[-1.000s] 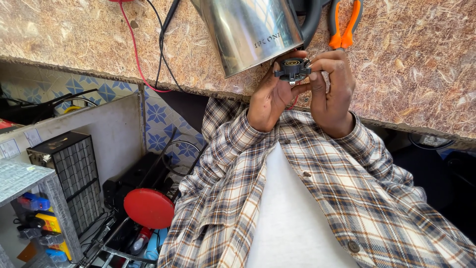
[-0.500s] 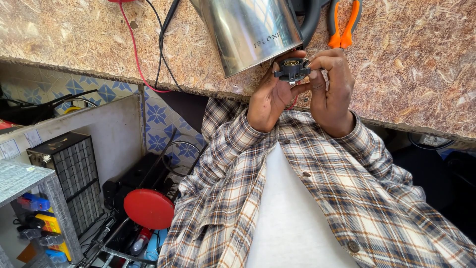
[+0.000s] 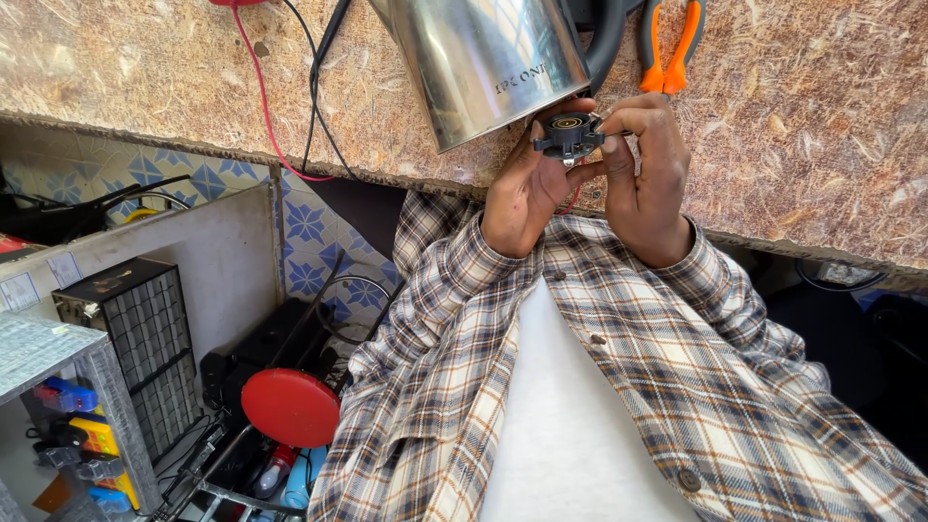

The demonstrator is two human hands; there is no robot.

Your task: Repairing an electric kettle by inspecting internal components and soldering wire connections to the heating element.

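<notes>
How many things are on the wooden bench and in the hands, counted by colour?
Silver: 1, kettle
Black: 2, round part held by left hand and right hand; black wire
Red: 1, red wire
Orange: 1, pliers
Total: 5

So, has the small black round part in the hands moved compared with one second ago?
No. The small black round part is just below the steel kettle's rim at the workbench edge, as before.

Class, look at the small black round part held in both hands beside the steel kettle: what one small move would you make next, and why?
Probably turn the black round part a little between the fingertips to check it. The left hand and right hand both pinch it, lifted off the chipboard bench, close to the open bottom rim of the steel kettle.
</notes>
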